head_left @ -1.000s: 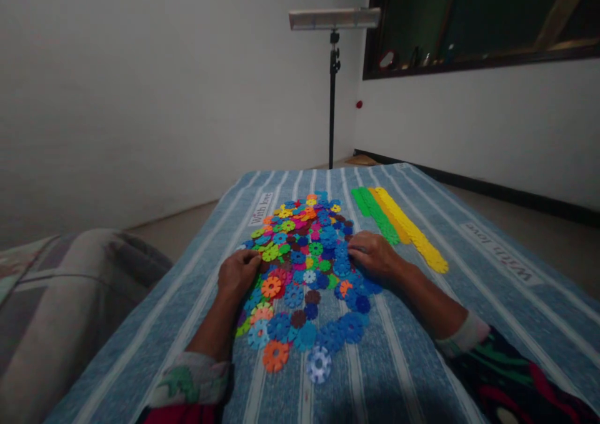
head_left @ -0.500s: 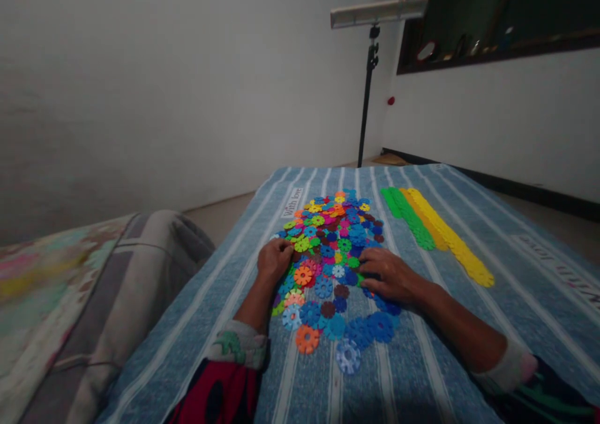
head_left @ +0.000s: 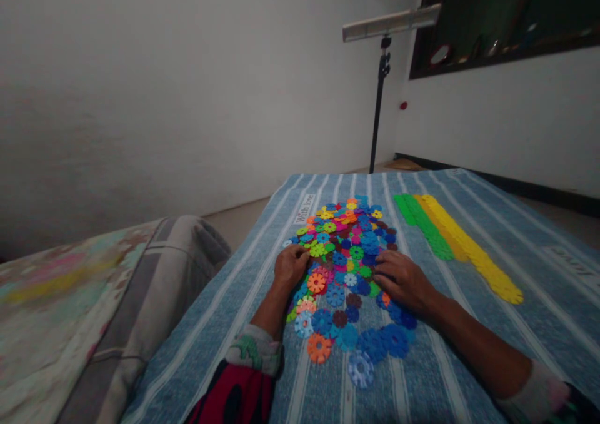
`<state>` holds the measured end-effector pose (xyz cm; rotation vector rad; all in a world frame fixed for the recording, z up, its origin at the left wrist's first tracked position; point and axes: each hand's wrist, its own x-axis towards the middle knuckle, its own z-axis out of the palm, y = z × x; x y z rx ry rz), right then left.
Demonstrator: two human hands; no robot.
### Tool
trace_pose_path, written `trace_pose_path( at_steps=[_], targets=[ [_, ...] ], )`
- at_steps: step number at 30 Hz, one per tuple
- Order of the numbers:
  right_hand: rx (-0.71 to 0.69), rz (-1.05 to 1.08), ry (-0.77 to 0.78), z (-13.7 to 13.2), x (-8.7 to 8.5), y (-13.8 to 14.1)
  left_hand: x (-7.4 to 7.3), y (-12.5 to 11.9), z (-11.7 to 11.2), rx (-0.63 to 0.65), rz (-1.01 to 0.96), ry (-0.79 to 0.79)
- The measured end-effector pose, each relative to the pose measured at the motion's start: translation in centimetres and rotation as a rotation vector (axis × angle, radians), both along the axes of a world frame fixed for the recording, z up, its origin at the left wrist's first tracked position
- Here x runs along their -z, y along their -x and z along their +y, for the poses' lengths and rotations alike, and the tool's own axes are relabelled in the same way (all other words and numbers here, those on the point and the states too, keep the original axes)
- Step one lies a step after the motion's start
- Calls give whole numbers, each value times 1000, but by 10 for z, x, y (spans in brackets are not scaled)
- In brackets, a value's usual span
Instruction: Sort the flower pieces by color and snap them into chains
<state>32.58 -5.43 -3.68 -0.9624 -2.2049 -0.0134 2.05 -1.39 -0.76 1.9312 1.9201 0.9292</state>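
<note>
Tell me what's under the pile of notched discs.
Under the pile of notched discs lies a blue striped cloth, showing through gaps near the front. Where discs overlap in the middle, whatever is beneath is hidden.

Left hand [head_left: 291, 267], 6 o'clock: fingertips partly hidden, can't tell if a disc is pinched. Right hand [head_left: 403, 280], 4 o'clock: same. Notched discs [head_left: 350, 279], 5 o'clock: lower ones covered by upper. Left sleeve [head_left: 237, 389], 7 o'clock, right sleeve [head_left: 539, 389], 4 o'clock: cut off. Blanket [head_left: 122, 286], 8 o'clock: cut at left, print blurred. Stand [head_left: 377, 111], 2 o'clock: foot hidden behind surface [head_left: 220, 324]. Window [head_left: 497, 11], 2 o'clock: cut top and right, sill items [head_left: 494, 47] too small. Lettering [head_left: 572, 265], 3 o'clock: blurred.
</note>
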Motion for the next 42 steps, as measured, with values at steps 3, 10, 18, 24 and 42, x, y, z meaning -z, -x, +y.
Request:
trace_pose_path(
  at_steps=[3, 10, 18, 24, 42],
  targets=[
    [17, -16, 26, 3, -5, 12, 2, -3, 1, 27, -14, -20],
    [135, -215, 155, 21, -22, 51, 2, -4, 1, 43, -2, -14],
    [197, -325, 272, 25, -22, 71, 4, -3, 3, 41, 2, -14],
    [229, -200, 316, 29, -23, 73, -3, -3, 3, 51, 24, -7],
    [366, -43, 292, 31, -62, -131, -9, 7, 16, 34, 40, 16]
  ],
)
